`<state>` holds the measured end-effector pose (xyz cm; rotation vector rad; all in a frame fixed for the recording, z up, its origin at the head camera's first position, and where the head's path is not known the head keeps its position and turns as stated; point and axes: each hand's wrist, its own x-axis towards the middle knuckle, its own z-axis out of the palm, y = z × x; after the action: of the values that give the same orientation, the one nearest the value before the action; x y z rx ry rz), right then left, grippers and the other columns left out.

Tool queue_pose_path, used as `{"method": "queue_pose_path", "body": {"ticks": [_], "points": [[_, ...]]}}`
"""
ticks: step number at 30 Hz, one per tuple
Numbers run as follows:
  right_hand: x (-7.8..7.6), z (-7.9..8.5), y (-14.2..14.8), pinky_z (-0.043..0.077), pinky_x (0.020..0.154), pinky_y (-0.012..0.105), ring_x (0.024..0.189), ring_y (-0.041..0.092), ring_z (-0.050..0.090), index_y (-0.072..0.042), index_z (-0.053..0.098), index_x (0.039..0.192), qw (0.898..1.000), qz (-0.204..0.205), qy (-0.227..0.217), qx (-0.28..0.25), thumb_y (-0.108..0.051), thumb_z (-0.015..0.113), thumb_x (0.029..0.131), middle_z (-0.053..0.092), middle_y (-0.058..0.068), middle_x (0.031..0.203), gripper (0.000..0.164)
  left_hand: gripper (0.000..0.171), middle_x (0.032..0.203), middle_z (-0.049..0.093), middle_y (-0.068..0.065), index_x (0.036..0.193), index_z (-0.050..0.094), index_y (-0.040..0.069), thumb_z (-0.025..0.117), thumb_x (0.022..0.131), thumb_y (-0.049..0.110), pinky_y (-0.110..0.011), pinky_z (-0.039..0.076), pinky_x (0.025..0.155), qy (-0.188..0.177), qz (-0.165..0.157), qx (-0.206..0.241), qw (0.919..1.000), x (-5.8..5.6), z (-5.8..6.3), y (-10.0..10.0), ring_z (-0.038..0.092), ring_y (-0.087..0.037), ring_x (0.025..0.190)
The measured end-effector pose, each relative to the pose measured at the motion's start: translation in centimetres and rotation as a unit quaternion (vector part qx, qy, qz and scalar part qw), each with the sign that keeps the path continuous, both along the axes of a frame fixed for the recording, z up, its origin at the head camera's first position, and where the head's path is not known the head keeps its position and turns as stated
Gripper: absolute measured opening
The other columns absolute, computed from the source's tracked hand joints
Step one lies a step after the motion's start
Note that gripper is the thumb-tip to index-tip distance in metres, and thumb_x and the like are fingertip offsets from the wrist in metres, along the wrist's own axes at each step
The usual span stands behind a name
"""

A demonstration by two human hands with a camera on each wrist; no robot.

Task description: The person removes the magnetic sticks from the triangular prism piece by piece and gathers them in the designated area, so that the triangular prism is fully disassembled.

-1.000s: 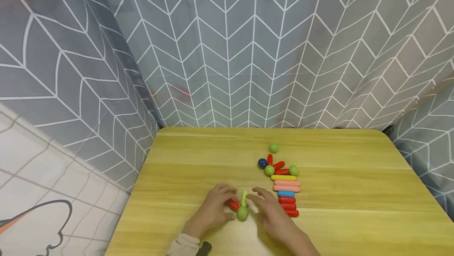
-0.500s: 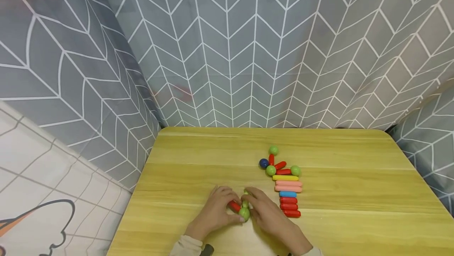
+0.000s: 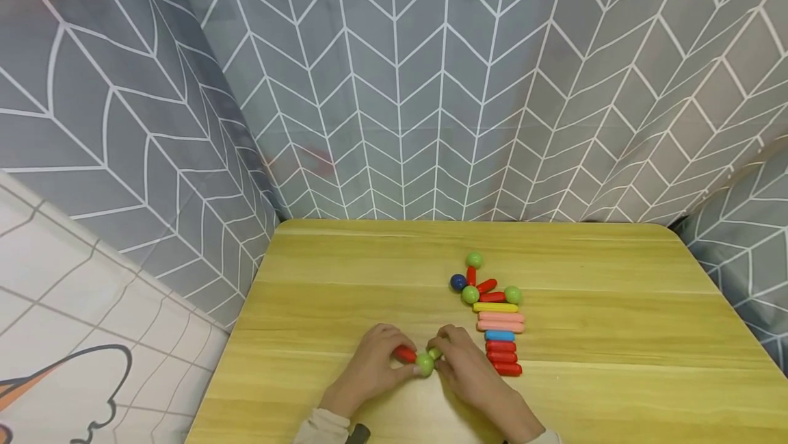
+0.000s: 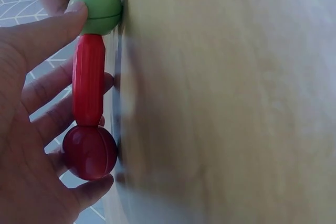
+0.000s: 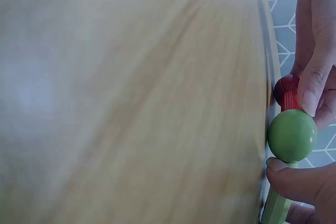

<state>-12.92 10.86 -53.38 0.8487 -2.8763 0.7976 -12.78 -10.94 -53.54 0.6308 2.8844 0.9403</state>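
My left hand (image 3: 371, 367) grips a red toy building rod (image 4: 88, 82) with a green ball (image 4: 97, 9) at one end and a dark red ball (image 4: 89, 153) at the other. Its thumb presses the green ball, and the other fingers curl behind the rod. From the opposite side, my right hand (image 3: 466, 369) pinches a light green rod (image 5: 276, 208) between thumb and fingers. That rod's end meets the green ball in the right wrist view. Most of the dark red ball is hidden by the left hand in the right wrist view.
Right of the hands, a yellow rod (image 3: 495, 307), pink rods (image 3: 501, 318), a blue rod (image 3: 500, 336) and red rods (image 3: 501, 347) lie in a column. Above them are more red rods, green balls (image 3: 474, 260) and a dark blue ball (image 3: 458, 282). A patterned curtain (image 3: 418, 88) hangs behind the wooden table (image 3: 320, 266).
The right hand has closed in from the right and taken hold of the light green rod. That rod has swung from pointing up to slanting right. The left thumb has come onto the green ball.
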Motion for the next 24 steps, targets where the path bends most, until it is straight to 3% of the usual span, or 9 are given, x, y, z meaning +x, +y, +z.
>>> {"method": "queue_pose_path", "body": {"ticks": [7, 15, 24], "points": [[0.25, -0.04, -0.18, 0.05, 0.073, 0.024, 0.089, 0.009, 0.049, -0.015, 0.07, 0.099, 0.999, -0.031, -0.013, -0.002, -0.012, 0.078, 0.085, 0.056, -0.007, 0.095, 0.016, 0.03, 0.108, 0.071, 0.013, 0.106, 0.072, 0.026, 0.079, 0.083, 0.045, -0.045, 0.046, 0.106, 0.008, -0.003, -0.004, 1.0, 0.04, -0.2, 0.04, 0.058, -0.013, 0.114], [0.61, -0.18, -0.04, 0.044, 0.068, 0.02, 0.084, 0.004, 0.046, -0.015, 0.069, 0.102, 0.996, -0.045, -0.064, -0.035, -0.021, 0.075, 0.09, 0.054, -0.011, 0.089, 0.014, 0.031, 0.11, 0.073, 0.009, 0.108, 0.073, 0.022, 0.077, 0.085, 0.043, -0.052, 0.041, 0.112, 0.011, 0.008, 0.004, 0.9999, 0.03, -0.23, 0.22, 0.059, -0.015, 0.114], [0.87, -0.67, 0.15, 0.055, 0.078, 0.024, 0.092, 0.004, 0.061, -0.013, 0.067, 0.109, 0.985, -0.039, -0.123, -0.111, -0.017, 0.068, 0.096, 0.064, -0.007, 0.1, 0.013, 0.029, 0.106, 0.072, 0.011, 0.108, 0.073, 0.022, 0.078, 0.085, 0.04, -0.051, 0.043, 0.111, 0.02, 0.011, -0.004, 0.9997, -0.04, -0.14, 0.31, 0.06, -0.012, 0.108]]}}
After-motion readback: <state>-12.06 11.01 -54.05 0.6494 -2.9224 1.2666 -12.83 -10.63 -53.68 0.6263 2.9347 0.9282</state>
